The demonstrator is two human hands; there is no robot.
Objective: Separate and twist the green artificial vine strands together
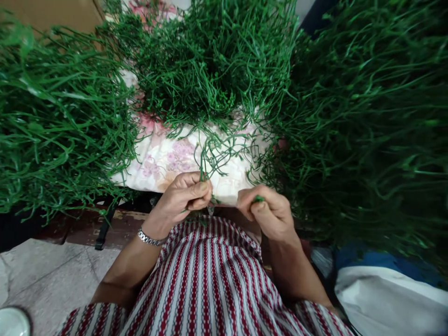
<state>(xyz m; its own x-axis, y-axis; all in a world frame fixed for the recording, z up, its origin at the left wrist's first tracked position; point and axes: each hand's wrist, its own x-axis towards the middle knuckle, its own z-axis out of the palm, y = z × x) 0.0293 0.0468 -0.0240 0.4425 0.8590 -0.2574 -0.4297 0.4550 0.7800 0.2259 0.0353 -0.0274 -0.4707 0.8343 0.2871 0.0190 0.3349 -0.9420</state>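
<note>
Works with two bare hands, side by side and apart, just above the lap. Grips one small bunch of green stems point(201, 161) in the left hand point(185, 193), with thumb and fingers closed around the lower ends and the branching tops spread forward over one floral cloth point(154, 172). Cannot count the stems in that bunch — too tangled with those behind. Pinches one green bit point(258, 199) in the right hand point(271, 212), between the thumb and the curled forefinger; cannot tell its full length inside the fist.

Faces three big heaps of similar stems: one left heap point(59, 112), one middle heap point(217, 60) on the floral cloth, and one right heap point(367, 121), the darkest. Wears one metal watch point(150, 239) at the left wrist and one striped garment point(206, 284) in red and white. Has nearby one black strap point(101, 238) against dark red wood point(122, 226), plus — at the lower left corner, over pale floor tiles point(59, 270) — one white round thing point(14, 322), cut off by the edge.
</note>
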